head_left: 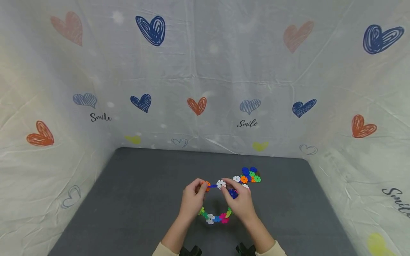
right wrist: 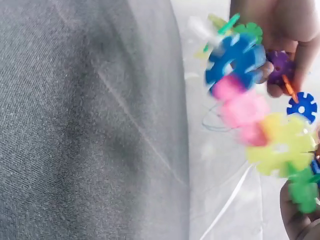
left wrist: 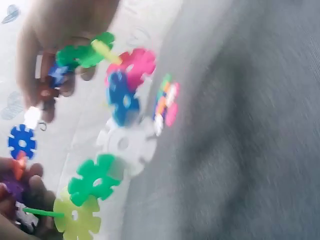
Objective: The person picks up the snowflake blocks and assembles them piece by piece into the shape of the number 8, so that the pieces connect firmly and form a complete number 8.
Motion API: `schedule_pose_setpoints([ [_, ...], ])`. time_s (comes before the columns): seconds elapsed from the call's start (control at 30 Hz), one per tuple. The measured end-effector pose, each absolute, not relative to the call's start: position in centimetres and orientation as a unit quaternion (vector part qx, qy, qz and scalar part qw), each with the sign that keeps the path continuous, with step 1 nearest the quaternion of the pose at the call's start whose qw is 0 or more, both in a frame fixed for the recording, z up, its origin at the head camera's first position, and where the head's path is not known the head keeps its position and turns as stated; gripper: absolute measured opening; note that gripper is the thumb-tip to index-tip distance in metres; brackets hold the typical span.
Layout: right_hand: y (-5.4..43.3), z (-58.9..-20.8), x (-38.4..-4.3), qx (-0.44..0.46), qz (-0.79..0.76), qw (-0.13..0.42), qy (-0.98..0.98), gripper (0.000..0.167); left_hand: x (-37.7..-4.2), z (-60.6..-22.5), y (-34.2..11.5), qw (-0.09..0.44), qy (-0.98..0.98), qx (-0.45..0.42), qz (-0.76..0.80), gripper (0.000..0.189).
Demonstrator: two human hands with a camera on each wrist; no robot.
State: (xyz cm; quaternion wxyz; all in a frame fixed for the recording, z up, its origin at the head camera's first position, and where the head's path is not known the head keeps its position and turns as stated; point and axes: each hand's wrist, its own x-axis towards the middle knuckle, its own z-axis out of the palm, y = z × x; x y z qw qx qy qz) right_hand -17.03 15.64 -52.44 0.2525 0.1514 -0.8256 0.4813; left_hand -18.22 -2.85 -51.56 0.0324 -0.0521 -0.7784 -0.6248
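Between the two hands hangs a looped chain of notched, flower-shaped plastic discs, with a white disc [head_left: 210, 219] and a pink disc [head_left: 224, 218] along its lower part. My left hand [head_left: 192, 201] pinches the chain near an orange disc [head_left: 208, 186], with a purple disc [right wrist: 280, 67] between its fingers. On the other side, my right hand [head_left: 241, 202] pinches a white disc [head_left: 221, 184]. A blue disc [left wrist: 22, 142] joins the orange and white discs. Brown and blue discs [left wrist: 58, 75] show by the right fingers, which partly hide them.
A pile of loose discs [head_left: 244, 179] in blue, orange, white and green lies on the dark grey table [head_left: 144, 188], beyond the right hand. Behind stands a white cloth [head_left: 217, 71] printed with hearts. Two black objects [head_left: 191, 251] lie at the near edge between the forearms.
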Motion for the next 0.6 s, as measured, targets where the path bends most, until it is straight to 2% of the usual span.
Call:
schedule_pose_setpoints([
  [0.13, 15.8, -52.9, -17.1, 0.174, 0.486, 0.280, -0.809, 0.030, -18.1, -52.1, -2.7, 0.139, -0.795, -0.115, -0.579, 0.013],
  [0.27, 15.9, -53.0, -17.0, 0.184, 0.497, 0.287, -0.798, 0.033, -18.1, -52.1, -2.4, 0.202, -0.778, -0.147, -0.576, 0.010],
  [0.4, 15.6, -51.8, -16.4, 0.197, 0.509, 0.289, -0.787, 0.032, -18.1, -52.1, -2.4, 0.225, -0.767, -0.160, -0.578, 0.008],
  [0.6, 15.2, -49.7, -15.4, 0.211, 0.525, 0.296, -0.770, 0.030, -18.0, -51.9, -2.3, 0.219, -0.770, -0.160, -0.578, 0.008],
])
